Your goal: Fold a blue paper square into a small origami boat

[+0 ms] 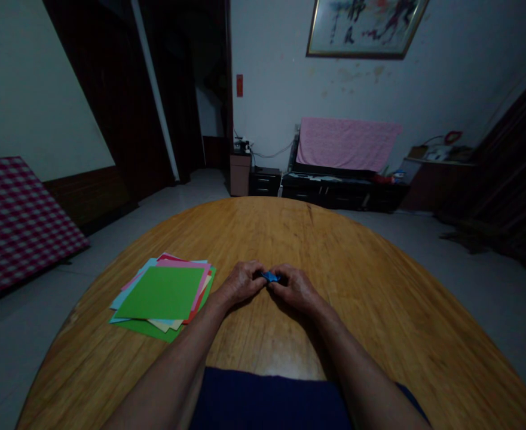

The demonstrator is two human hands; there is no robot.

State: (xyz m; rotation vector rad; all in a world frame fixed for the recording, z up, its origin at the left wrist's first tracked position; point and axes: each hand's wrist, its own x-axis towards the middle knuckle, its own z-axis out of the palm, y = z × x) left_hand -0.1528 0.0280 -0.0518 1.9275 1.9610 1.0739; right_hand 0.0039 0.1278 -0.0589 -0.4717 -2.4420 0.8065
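Note:
Between my fingers, near the middle of the round wooden table point(272, 227), is a small blue piece of folded paper point(271, 276). My left hand point(245, 280) pinches it from the left side. On its right side my right hand point(295, 288) grips it with thumb and fingers. Most of the paper is hidden by the fingertips, so its folded shape cannot be made out. Left of my left forearm lies a loose stack of coloured paper sheets point(164, 292), a green one on top with pink, red, pale blue and cream edges showing.
Beyond the table's far edge stand a low dark cabinet point(335, 188) and a pink cloth point(346, 143) draped over something. A red-and-white checked cloth point(16, 221) covers a panel at the left. Dark curtains point(509, 143) hang at the right.

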